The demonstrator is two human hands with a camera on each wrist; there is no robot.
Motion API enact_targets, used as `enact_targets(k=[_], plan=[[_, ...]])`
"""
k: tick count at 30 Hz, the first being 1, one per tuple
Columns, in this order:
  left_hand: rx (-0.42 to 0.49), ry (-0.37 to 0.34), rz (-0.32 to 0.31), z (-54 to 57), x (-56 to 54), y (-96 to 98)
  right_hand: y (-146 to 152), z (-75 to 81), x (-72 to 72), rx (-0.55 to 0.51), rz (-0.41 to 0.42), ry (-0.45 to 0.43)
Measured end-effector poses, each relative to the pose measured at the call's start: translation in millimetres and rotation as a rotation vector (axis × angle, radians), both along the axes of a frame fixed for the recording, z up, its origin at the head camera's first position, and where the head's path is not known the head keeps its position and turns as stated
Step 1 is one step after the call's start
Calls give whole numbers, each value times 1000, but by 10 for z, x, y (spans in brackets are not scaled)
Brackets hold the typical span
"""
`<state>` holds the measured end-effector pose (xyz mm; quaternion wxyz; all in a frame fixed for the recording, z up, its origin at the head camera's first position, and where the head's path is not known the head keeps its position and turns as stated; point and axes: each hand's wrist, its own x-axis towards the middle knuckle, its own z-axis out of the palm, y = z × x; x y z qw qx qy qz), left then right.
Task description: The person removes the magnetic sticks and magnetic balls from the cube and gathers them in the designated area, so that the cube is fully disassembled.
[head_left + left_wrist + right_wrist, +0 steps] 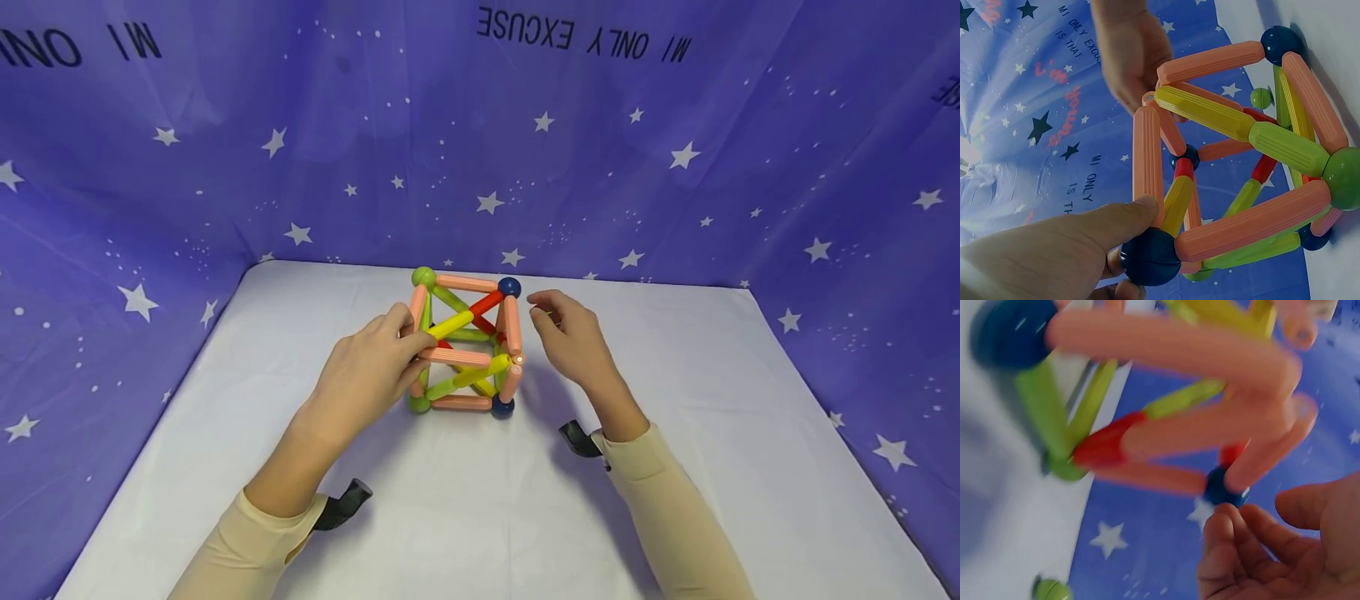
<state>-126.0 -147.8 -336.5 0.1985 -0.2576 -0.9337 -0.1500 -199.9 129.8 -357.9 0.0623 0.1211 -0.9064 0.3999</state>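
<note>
In the head view, a box-shaped frame of magnetic rods and balls stands mid-table, with pink rods (467,284) along its edges and yellow, green and red rods crossing its sides. My left hand (371,367) grips its near left upper corner, thumb across the end of a pink rod (1147,156) and fingers behind a dark blue ball (1150,257). At the near right upper corner, several rod ends (517,360) meet without a ball. Beside the far right blue ball (509,288) is my right hand (573,337), fingers loosely bent, thumb apart from them, holding nothing.
A loose green ball (1054,589) lies on the white table (675,500) in the right wrist view. Purple star-printed cloth (480,150) rises behind the table and at both sides. Black curved pieces (345,504) stick out at both sleeve cuffs.
</note>
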Motion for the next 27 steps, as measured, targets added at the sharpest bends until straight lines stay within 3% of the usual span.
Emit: enact_targets(k=[8,13,17,22,27], plan=[[-9,-3,1,-18,-2,-20,-300,208,193,24,-9,-166],[-5,8,-1,-13,0,-22,-391,273,185,59,-48,-198],[-11,12,4,-9,1,-27,-429,268,127,55,-77,-194],[-15,9,2,-13,-1,-31,-420,230,68,57,-115,-119],[-4,12,-4,-8,-4,-30,-381,201,23,7,-99,-78]])
